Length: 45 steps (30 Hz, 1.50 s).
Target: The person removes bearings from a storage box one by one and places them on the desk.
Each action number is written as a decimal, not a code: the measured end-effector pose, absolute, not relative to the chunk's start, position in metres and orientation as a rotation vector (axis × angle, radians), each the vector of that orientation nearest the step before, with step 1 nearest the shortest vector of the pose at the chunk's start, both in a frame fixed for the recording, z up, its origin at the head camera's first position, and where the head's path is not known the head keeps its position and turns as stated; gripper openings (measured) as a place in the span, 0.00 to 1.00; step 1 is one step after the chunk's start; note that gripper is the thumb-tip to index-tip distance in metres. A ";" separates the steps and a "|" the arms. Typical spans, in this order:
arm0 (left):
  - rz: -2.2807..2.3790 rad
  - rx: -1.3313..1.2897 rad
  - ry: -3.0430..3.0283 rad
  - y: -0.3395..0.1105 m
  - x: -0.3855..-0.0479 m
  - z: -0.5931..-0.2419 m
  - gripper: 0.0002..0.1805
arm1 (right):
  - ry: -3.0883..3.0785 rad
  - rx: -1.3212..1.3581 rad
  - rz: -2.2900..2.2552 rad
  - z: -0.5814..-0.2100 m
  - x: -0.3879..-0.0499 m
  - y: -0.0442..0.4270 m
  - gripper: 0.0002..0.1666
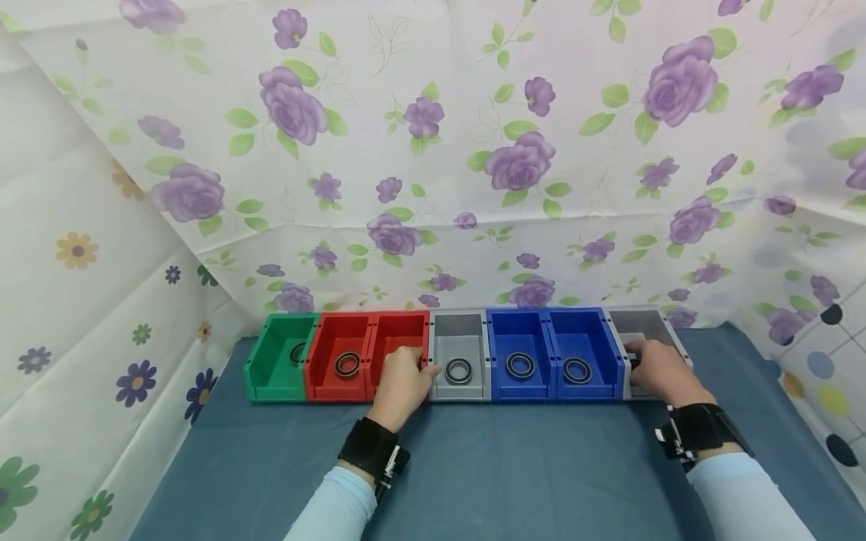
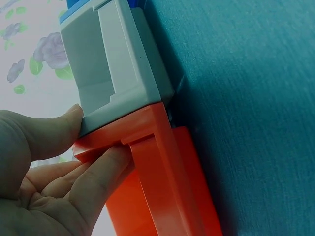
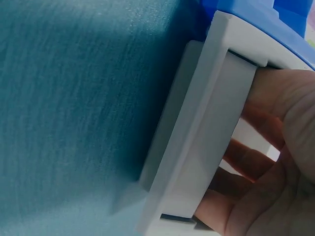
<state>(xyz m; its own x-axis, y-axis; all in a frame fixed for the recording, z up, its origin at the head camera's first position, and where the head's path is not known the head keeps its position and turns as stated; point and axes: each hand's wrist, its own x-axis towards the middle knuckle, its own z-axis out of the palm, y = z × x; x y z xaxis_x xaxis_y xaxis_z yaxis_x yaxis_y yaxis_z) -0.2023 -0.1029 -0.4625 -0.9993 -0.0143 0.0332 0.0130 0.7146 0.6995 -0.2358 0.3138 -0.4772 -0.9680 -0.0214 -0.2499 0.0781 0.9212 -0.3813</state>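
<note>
Both hands were down in the row of bins! The left hand (image 1: pixel 401 382) straddled a wall: fingers bent into the right-hand red bin (image 1: pixel 399 330), thumb on the side of the middle grey bin (image 1: pixel 460 330). Its grip was half spread, thumb apart from fingers; the fingertips were hidden, so whether they had hold of anything, I couldn't tell.

Over at the far right, the right hand (image 1: pixel 666 372) was in the end grey bin (image 1: pixel 639 323), fingers bent behind the front lip. A dark piece (image 1: pixel 634 360) showed at its fingertips, perhaps part of a ring, but a firm pinch couldn't be confirmed.

And the rings? One lay in the green bin (image 1: pixel 276 364), partly behind its wall; one in the left red bin (image 1: pixel 343 327); one in the middle grey; one in each blue bin (image 1: pixel 519 330).

The step in hand looked like handling a ring at each of two bins, whether picking or placing wasn't clear. Next, in my judgement, called for careful fingertips and a straight lift, clear of wall and lip.
</note>
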 end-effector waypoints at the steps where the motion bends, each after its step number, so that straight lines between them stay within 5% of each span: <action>1: -1.178 0.003 -2.876 -0.103 -0.202 -0.463 0.10 | 2.831 0.052 -0.578 -0.478 -0.236 0.314 0.36; 32: -1.175 0.032 -2.881 -0.103 -0.203 -0.464 0.10 | 3.034 -0.066 -0.528 -0.489 -0.231 0.320 0.22; 45: -1.206 -0.005 -2.854 -0.105 -0.202 -0.463 0.09 | 3.419 -0.078 -0.668 -0.489 -0.207 0.316 0.26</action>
